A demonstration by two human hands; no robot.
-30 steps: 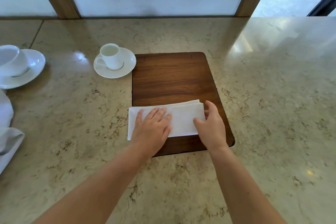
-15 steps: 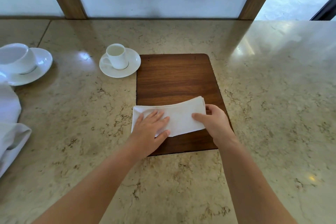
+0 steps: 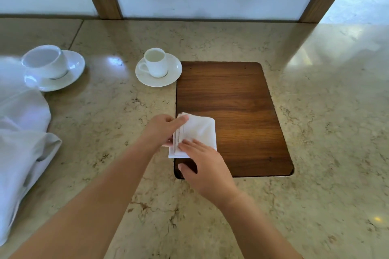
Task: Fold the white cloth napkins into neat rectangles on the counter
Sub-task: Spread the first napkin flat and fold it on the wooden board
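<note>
A white cloth napkin (image 3: 200, 130), folded into a small thick rectangle, lies at the near left corner of a dark wooden board (image 3: 231, 107) set in the marble counter. My left hand (image 3: 163, 131) pinches the napkin's layered left edge between thumb and fingers. My right hand (image 3: 205, 166) lies flat with its fingertips pressing on the napkin's near part, thumb spread out over the board's corner. More white cloth (image 3: 21, 139) sits heaped at the left edge of the view.
A small white cup on a saucer (image 3: 157, 68) stands just left of the board's far corner. A larger cup and saucer (image 3: 52, 67) stands farther left, beside the heaped cloth. A wall with wooden posts runs along the counter's back.
The long folded strip has been folded in half from right to left into a shorter rectangle. My right hand crossed leftward onto it, and my left hand shifted to grip the left edge.
</note>
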